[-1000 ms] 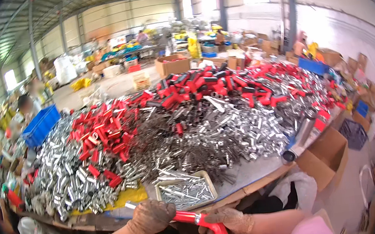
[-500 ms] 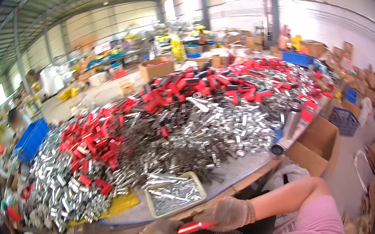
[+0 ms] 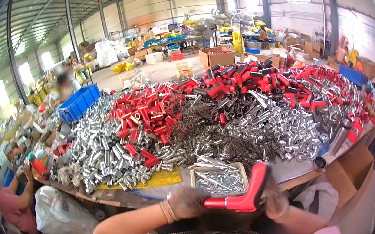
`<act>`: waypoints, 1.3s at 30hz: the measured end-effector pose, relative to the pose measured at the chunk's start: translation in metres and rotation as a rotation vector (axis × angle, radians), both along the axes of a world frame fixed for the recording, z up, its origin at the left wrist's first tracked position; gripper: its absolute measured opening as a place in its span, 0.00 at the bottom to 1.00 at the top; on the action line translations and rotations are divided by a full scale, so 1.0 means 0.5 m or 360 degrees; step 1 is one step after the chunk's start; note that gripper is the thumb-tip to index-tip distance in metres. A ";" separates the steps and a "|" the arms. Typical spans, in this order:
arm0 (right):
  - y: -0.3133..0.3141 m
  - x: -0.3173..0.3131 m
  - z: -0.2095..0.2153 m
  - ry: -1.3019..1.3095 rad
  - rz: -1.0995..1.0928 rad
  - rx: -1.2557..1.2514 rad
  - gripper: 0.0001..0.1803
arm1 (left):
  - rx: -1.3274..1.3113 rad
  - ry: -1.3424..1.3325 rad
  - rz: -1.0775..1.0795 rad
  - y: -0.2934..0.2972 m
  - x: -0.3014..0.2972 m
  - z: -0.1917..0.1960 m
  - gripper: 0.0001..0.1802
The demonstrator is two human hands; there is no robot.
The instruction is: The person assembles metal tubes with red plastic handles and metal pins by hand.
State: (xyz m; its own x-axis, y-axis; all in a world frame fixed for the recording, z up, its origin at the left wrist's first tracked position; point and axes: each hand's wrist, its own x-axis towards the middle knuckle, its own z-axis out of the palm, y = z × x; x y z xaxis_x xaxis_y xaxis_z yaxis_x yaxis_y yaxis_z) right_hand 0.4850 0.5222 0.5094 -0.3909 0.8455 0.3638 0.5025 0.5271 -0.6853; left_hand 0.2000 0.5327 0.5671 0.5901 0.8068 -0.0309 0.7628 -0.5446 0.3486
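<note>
My left hand, in a dirty glove, is closed around the thin end of a red L-shaped tool handle with a black strip on its grip. The grip points up and away to the right. My gloved right hand is right beside the grip; motion smears its fingers, so whether it touches the handle is unclear. Just beyond the handle, a pale tray holds thin metal rods. Behind it are heaps of dark springs, silvery metal tubes and red parts, some with black grips.
A yellow sheet lies under the near left tubes. Blue bins stand on the heap's edges. Cardboard boxes sit at the right, a white sack at the near left. A co-worker in a pink sleeve is at far left.
My view has swung left, so the table appears farther right. The red handle has come up higher between my hands, its grip now showing. My right hand has moved to the grip's right side.
</note>
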 end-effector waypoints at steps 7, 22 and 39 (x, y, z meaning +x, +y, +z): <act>-0.003 0.030 0.132 -0.0376 0.0822 -0.0367 0.29 | -0.0654 -0.0140 -0.0187 -0.056 0.042 -0.021 0.17; -0.018 0.098 -0.102 0.0371 0.0803 -0.1850 0.17 | -0.0350 0.0392 -0.0003 -0.029 0.085 -0.079 0.19; 0.037 0.019 0.049 -0.1152 0.0882 0.0342 0.20 | -0.1233 -0.0241 -0.0160 -0.049 0.043 -0.154 0.22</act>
State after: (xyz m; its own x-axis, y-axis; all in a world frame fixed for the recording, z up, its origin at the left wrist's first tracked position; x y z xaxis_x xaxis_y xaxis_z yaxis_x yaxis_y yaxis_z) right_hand 0.4946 0.5407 0.5338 -0.9104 0.4138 0.0012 0.4080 0.8981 -0.1642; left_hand 0.2213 0.5084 0.4903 0.7015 0.5312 -0.4751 0.6371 -0.1685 0.7522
